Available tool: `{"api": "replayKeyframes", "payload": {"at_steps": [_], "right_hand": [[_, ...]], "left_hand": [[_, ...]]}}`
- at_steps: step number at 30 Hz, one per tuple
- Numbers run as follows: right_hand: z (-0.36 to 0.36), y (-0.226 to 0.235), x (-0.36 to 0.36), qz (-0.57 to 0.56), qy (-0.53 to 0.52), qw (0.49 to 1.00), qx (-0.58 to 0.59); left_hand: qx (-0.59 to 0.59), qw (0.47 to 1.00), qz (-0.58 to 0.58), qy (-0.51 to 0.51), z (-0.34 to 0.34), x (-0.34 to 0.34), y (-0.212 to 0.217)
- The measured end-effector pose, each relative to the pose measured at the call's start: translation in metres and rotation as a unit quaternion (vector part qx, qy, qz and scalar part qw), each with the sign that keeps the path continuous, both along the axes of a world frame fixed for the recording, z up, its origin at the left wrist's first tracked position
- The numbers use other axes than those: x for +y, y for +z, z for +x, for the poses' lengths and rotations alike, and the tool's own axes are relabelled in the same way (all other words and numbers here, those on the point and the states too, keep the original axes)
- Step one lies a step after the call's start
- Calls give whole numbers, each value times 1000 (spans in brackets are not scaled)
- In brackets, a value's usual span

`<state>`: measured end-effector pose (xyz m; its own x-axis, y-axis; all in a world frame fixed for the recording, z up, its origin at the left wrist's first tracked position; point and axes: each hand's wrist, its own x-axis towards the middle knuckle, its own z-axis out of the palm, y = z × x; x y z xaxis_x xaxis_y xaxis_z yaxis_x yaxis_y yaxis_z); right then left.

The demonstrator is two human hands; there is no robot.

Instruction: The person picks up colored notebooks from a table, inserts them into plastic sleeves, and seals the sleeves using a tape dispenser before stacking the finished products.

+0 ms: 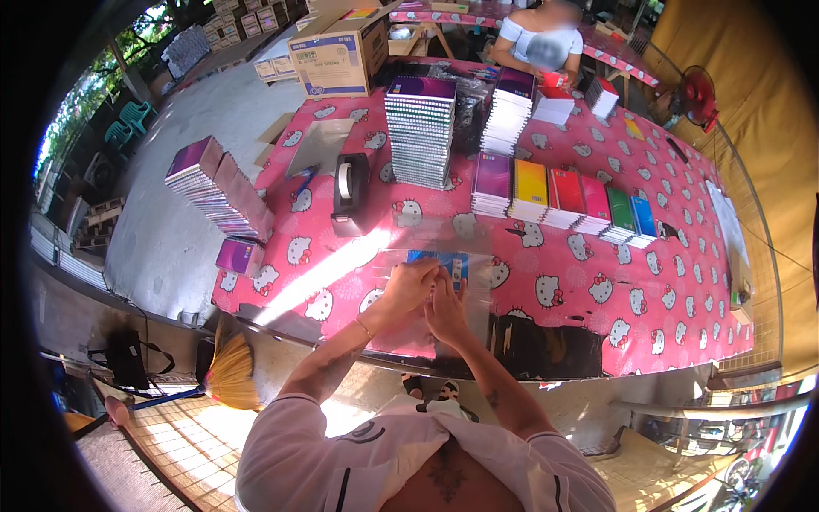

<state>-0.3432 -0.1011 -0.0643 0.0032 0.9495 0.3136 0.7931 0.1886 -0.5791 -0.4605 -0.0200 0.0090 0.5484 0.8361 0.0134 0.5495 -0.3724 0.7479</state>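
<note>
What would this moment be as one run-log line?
left fingers: on blue-covered item; right fingers: on same item; ahead-right: notebook row; ahead-left: black tape dispenser; beneath: pink tablecloth

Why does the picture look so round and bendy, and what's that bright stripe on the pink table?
In the head view, the fisheye lens bends straight edges and leaves black corners; also in the head view, the bright stripe, probably sunlight, crosses the pink tablecloth near the black tape dispenser, and a blurry patch covers the head of the other person.
</note>
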Motion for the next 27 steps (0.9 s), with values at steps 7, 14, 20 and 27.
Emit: {"api": "replayKeyframes", "payload": {"at_steps": [7,14,20,27], "right_hand": [[12,39,5,85,-51,995,29],[52,18,12,115,54,938,-322],[63,20,-1,102,39,944,-310],[44,21,3,126,64,947,-289]], "left_hand": [[118,952,266,-91,-15,-7,-54],[155,940,284,-107,-13,-10,-48],[71,982,-13,177,-76,23,-50],[-228,886,-205,349,-176,161,-29]]}}
